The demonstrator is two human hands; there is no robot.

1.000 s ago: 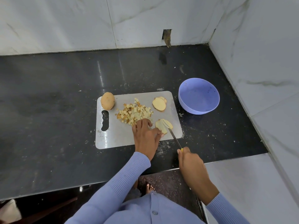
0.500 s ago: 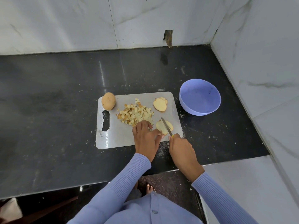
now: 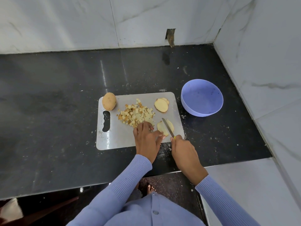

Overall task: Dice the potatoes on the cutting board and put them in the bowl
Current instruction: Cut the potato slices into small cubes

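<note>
The potato slice [image 3: 164,128] I'm cutting lies at the near right corner of the cutting board [image 3: 117,137], straight ahead of my two hands and between them. Its long axis runs away from me, tilted a little to the left, and the knife [image 3: 167,128] lies along that same line across the slice, tip pointing away. My right hand [image 3: 183,149] is clenched round the knife's handle just behind the slice, so it is the nearer one to the cut; my left hand [image 3: 146,137] steadies the slice from its left side, thumb tip touching its near edge, fingers curled down on the board beside it. I judge the next stroke has to come down clear of that thumb (it sits very close to the blade).

The diced pile [image 3: 136,115] lies mid-board, touching my left fingers. Further slices [image 3: 161,105] wait at the far right of the board, and a whole potato [image 3: 109,101] sits at its far left corner. The bowl [image 3: 187,101] stands just beside the board's far right corner, nearer my right hand, and holds no potato yet
</note>
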